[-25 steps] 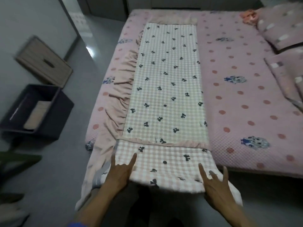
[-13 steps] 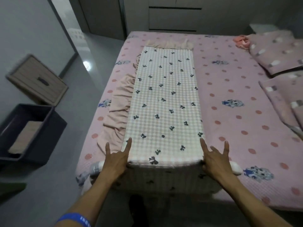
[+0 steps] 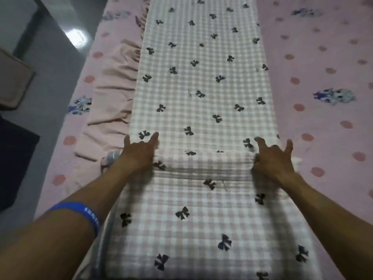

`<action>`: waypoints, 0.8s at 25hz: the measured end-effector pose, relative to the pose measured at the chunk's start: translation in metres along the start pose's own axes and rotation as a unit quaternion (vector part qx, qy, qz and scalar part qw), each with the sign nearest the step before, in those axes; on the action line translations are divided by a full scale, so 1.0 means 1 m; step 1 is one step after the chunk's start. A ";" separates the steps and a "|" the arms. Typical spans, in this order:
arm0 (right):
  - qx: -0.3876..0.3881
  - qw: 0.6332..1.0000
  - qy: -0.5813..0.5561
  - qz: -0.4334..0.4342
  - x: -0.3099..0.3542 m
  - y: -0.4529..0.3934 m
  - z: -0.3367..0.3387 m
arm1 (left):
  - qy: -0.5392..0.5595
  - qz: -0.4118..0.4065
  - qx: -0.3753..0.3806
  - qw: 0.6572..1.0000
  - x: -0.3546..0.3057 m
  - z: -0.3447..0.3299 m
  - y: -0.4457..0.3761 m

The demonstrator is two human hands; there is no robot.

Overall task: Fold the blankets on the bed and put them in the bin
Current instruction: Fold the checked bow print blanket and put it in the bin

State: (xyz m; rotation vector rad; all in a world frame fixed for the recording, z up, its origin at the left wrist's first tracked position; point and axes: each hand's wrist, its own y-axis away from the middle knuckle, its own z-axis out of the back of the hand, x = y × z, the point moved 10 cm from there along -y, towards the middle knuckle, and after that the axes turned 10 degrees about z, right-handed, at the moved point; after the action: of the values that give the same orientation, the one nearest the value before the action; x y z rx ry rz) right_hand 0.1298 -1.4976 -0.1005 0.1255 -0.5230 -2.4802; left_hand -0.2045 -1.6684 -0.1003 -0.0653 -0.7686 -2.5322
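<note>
Blanket: a checked pink-and-white blanket printed with dark bows lies as 1 long folded strip down the bed, running from the near edge to the top of the view.
Fold: the near end of the strip is doubled over onto itself; its rounded fold edge runs straight across between the 2 hands.
Left hand: the left hand sits at the left end of the fold edge, the fingers partly curled, with the index and little finger stretched forward on the cloth and the middle ones tucked into the fold, gripping it.
Right hand: the right hand sits at the right end of the fold edge in the same pose, index and little finger out, the others pinching the layer; slight blur hides the fingertips.
Wristband: a blue wristband circles the left forearm.
Bed cover: pink with darker dots and small cartoon figures.
Ruffle: a plain peach ruffled cloth lies bunched just beside the blanket's left edge.
Floor: grey floor to the left of the bed, with a bright reflection.
Bin: a dark shape at the left edge; I cannot tell whether it is the bin.
</note>
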 end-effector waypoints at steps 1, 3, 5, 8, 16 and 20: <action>0.013 1.000 -0.009 -0.004 -0.003 -0.010 -0.015 | 0.007 0.001 0.032 0.999 -0.003 -0.016 -0.015; -0.003 1.000 -0.020 -0.008 -0.005 -0.024 -0.030 | 0.006 0.011 0.038 0.999 -0.006 -0.032 -0.036; -0.053 0.998 -0.003 -0.020 -0.008 -0.025 -0.033 | -0.006 0.058 -0.045 0.997 -0.007 -0.023 -0.037; -0.142 0.990 0.011 0.011 0.016 0.009 -0.025 | 0.051 0.086 -0.169 0.981 -0.032 -0.014 0.017; -0.083 0.986 0.018 0.141 0.107 0.222 -0.122 | 0.107 0.022 -0.064 0.992 -0.060 -0.161 0.228; -0.055 0.985 0.066 0.151 0.105 0.252 -0.148 | 0.098 -0.051 -0.114 0.987 -0.059 -0.163 0.234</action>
State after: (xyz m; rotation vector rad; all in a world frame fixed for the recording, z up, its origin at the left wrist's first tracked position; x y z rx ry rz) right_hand 0.2092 -1.7958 -0.1335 0.1522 -0.3211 -2.1818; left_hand -0.0278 -1.8987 -0.1285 0.1493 -0.4148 -2.6636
